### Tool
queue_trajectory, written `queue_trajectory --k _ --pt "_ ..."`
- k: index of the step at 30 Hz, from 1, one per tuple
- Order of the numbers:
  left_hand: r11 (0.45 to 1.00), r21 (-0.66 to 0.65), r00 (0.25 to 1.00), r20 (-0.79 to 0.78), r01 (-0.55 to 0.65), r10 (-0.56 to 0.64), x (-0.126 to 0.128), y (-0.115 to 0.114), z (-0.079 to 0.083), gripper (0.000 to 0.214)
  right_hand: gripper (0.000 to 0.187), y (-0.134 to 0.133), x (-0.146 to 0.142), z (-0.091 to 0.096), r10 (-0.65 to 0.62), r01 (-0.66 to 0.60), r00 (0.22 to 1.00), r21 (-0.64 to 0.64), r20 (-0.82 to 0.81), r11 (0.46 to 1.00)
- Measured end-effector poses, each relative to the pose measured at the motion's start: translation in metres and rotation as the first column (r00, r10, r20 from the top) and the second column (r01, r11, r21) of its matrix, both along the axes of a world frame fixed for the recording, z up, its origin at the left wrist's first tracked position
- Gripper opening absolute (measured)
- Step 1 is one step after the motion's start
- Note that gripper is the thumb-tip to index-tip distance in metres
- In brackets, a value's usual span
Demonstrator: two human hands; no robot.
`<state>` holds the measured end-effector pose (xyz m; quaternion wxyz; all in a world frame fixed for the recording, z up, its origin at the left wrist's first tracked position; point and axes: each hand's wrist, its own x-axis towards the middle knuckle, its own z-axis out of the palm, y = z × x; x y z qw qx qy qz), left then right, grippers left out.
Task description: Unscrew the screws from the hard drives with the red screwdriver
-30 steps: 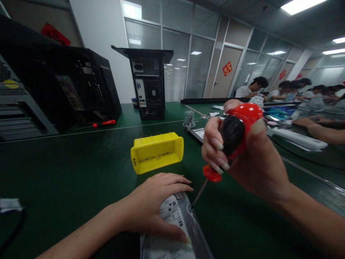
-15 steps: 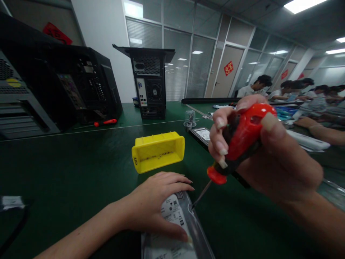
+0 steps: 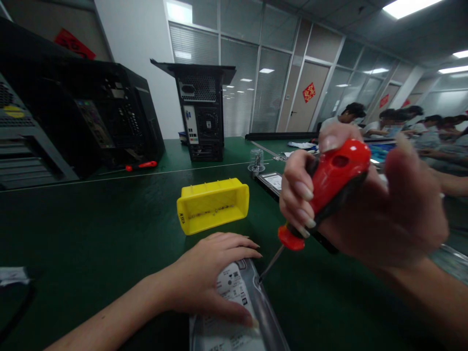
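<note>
Where the screwdriver [image 3: 291, 239] meets the hard drive [image 3: 272, 321], the left hand [image 3: 210, 280] lies spread

The hard drive sits directly under the left hand, whose thumb crosses the label [image 3: 234, 287], apart from the fingers over the drive's far end. At the drive's right edge is the slanted screwdriver's tip. Above the drive to the right, the right hand [image 3: 365, 209] curls its fingers around the handle [image 3: 331, 183], thumb lifted away. Just beyond the drive is a yellow bin [image 3: 212, 187]; well beyond it, a computer case [image 3: 201, 122].
</note>
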<state>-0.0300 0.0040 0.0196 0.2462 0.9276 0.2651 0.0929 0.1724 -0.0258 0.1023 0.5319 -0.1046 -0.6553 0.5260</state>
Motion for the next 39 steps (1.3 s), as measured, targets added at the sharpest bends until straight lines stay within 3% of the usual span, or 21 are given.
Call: queue_trajectory --k 6,11,16,25,30,35,39 --pt "0.999 -0.036 0.999 0.038 -0.006 0.007 -0.003 0.001 -0.002 0.068 0.026 0.004 0.003 -0.001 0.102 -0.102 0.995 0.028 -0.001 0.994" --pt "0.999 -0.049 0.998 0.054 0.015 -0.012 -0.002 0.003 -0.003 0.062 0.015 0.007 0.002 -0.001 0.021 -0.022 0.999 -0.010 -0.050 1.000" --pt "0.999 -0.035 0.999 0.050 0.016 -0.014 -0.001 0.001 -0.002 0.062 0.021 0.006 -0.002 0.000 0.073 -0.075 0.995 -0.028 -0.062 0.997" --pt "1.000 -0.015 0.997 0.075 0.024 -0.023 -0.002 0.003 -0.006 0.060 0.026 0.008 -0.003 -0.005 0.058 -0.059 0.993 -0.002 -0.104 0.998" --pt "1.000 -0.027 0.997 0.079 0.014 -0.012 -0.002 0.001 -0.005 0.061 0.037 -0.004 -0.003 0.000 0.028 -0.033 0.998 -0.094 -0.053 0.995" --pt "1.000 -0.026 0.996 0.091 0.017 -0.015 -0.002 0.001 -0.005 0.061 0.036 -0.003 -0.003 -0.003 0.056 -0.060 0.996 -0.057 -0.066 0.997" --pt "0.999 -0.027 0.996 0.084 0.017 -0.014 -0.002 0.002 -0.004 0.060 0.025 0.001 -0.004 -0.005 -0.003 -0.005 0.994 -0.067 -0.109 0.998"
